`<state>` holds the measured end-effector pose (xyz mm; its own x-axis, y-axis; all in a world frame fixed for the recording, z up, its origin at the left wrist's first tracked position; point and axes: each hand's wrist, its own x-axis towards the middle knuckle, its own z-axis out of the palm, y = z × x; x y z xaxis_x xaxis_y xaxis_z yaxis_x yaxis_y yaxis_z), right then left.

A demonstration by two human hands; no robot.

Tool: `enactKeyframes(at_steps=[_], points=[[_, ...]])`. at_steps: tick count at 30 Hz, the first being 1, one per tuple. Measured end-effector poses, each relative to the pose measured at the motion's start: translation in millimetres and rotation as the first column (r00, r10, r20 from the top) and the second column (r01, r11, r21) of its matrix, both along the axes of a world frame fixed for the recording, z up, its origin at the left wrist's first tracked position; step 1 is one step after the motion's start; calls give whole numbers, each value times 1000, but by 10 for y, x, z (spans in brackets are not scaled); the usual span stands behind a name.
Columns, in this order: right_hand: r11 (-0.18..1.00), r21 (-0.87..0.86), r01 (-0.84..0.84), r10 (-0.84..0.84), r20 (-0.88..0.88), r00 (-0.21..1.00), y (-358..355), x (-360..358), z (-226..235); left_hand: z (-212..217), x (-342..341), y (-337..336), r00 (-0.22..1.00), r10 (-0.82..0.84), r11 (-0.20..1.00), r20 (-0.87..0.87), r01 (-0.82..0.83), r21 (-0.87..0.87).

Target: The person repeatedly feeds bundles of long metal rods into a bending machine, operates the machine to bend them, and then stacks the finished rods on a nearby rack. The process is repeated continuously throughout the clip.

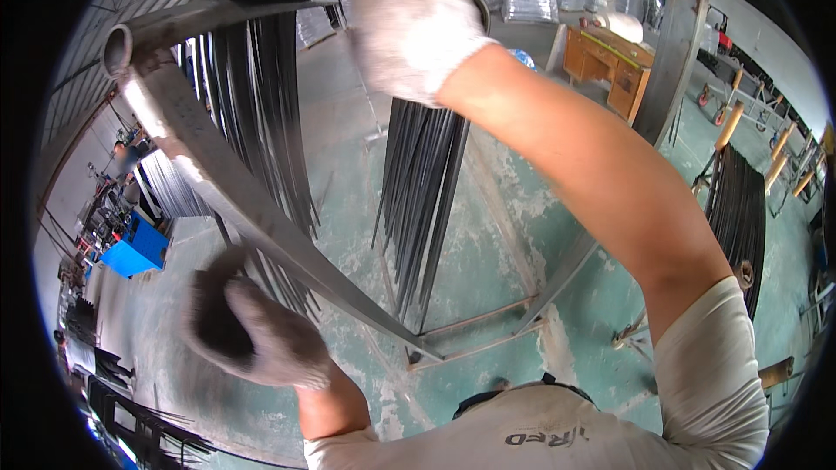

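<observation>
Right hand: gloved, clenched over the top rail of the rack.
Left hand: gloved, low, grip unclear.
Black strips: many hung, likely partway loaded.

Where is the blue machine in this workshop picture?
In the head view, the blue machine stands on the floor at the far left, beyond the slanted metal rack leg and just up-left of the gloved left hand.

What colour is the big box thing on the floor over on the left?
The box is bright blue, seen in the head view.
</observation>
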<state>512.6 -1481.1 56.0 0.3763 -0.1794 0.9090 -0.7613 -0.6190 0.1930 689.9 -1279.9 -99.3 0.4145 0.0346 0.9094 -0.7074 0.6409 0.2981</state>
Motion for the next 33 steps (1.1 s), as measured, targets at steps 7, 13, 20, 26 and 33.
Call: enactKeyframes(at_steps=[7,13,20,26,33], points=[[970,-44,-238,240,49,969,-430,930,481,450,-240,-274,770,-473,728,-429,615,303],[960,-123,-252,247,-55,968,-778,709,591,306,-264,-337,793,-305,750,-528,542,380],[950,-171,-262,267,9,964,-1944,1146,502,303,-344,-487,831,-281,814,-480,471,340],[960,87,-265,265,4,964,-2248,1473,295,243,-283,-397,886,-197,867,-419,357,349],[960,177,-219,207,83,975,-2785,1620,195,220,-273,-366,912,-189,847,-365,340,410]])
